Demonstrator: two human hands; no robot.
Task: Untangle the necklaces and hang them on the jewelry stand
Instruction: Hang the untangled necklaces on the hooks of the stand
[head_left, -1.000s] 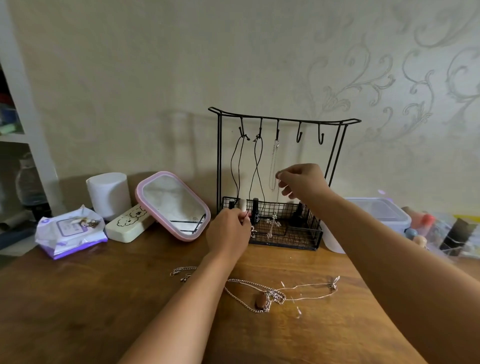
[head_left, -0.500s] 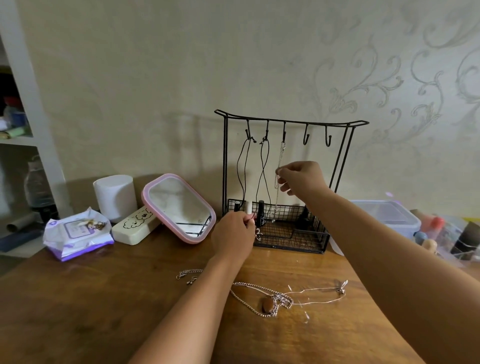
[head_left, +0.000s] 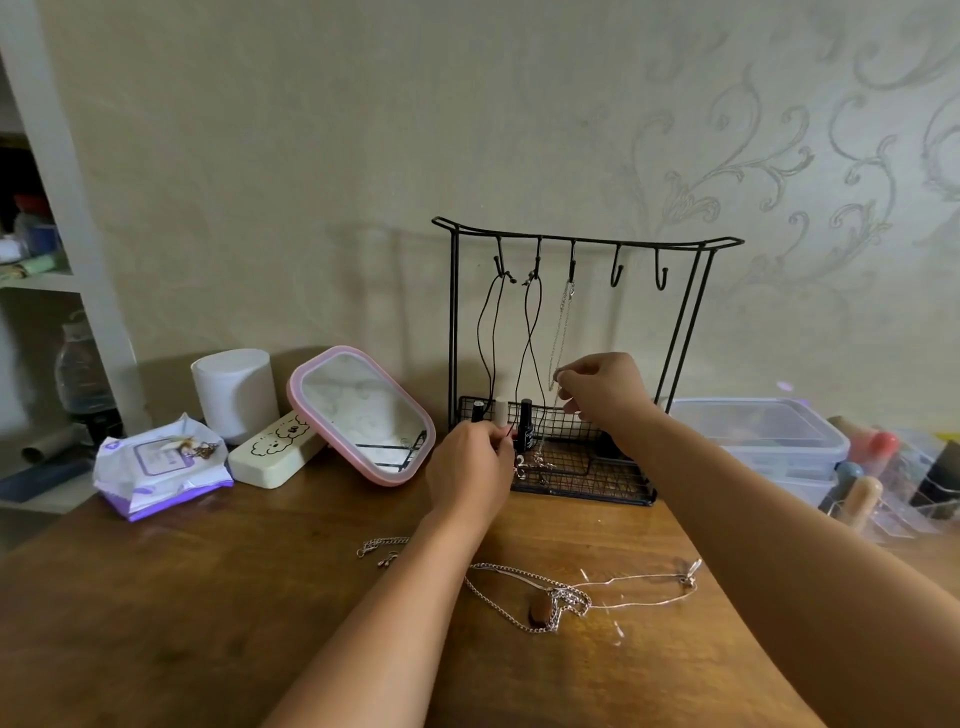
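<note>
A black wire jewelry stand (head_left: 587, 240) stands at the back of the wooden table (head_left: 156, 613). Two black cord necklaces (head_left: 488, 332) hang from its left hooks. A thin silver chain (head_left: 560, 332) hangs from the third hook. My right hand (head_left: 602, 389) pinches that chain partway down. My left hand (head_left: 470, 475) is in front of the stand's basket and pinches the chain's lower end near its pendant (head_left: 540, 465). A tangle of silver necklaces (head_left: 561, 603) with a brown pendant lies on the table between my forearms.
A pink-framed mirror (head_left: 363, 413) leans left of the stand, with a white cylinder (head_left: 235, 392), a cream case (head_left: 275, 447) and a wipes pack (head_left: 158, 465) beyond it. A short loose chain (head_left: 382, 546) lies near my left arm. Clear plastic boxes (head_left: 758, 436) sit at the right.
The silver chain now hangs from the third hook down to my hands. My right hand has dropped slightly along the chain; my left hand stays by the basket.
</note>
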